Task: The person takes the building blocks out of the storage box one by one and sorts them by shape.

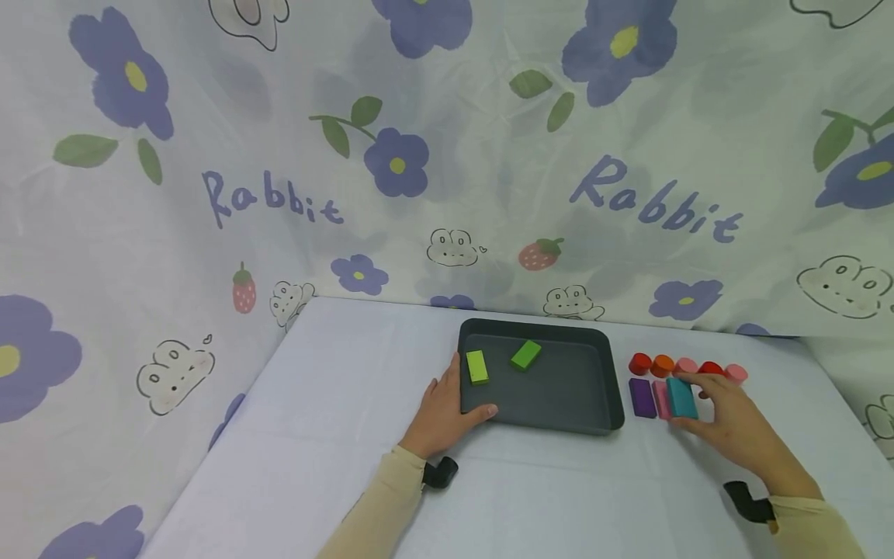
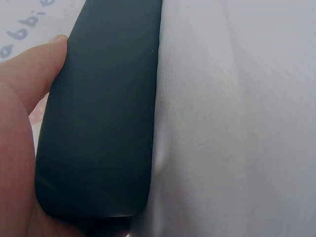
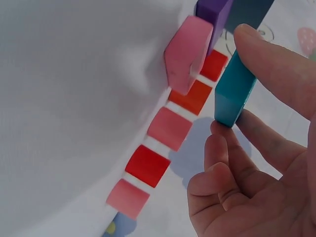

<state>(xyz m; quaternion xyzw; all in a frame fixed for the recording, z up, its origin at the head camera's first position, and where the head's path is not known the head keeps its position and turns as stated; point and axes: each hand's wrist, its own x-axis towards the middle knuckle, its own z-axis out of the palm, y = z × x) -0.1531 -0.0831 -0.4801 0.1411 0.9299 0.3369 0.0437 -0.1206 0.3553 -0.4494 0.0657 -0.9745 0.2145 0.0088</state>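
At the near left corner of a dark grey tray [image 1: 552, 392], my left hand [image 1: 441, 415] grips the tray, its thumb over the near rim and its fingers along the left wall. In the left wrist view the thumb lies at the edge of the tray wall [image 2: 101, 123]. To the right of the tray, my right hand [image 1: 729, 427] pinches a teal rectangular block [image 3: 232, 94] between thumb and fingers. A pink block [image 3: 186, 57] stands beside it, followed by a purple block [image 1: 642, 398]. Two green blocks lie in the tray, a lighter one [image 1: 478, 367] and a darker one [image 1: 526, 355].
Behind the blocks runs a row of several short cylinders in red [image 1: 639, 363], orange [image 1: 662, 366] and pink [image 1: 736, 374]. A white cloth [image 1: 279, 435] covers the table. A flower-and-rabbit patterned curtain [image 1: 475, 93] hangs along the back edge.
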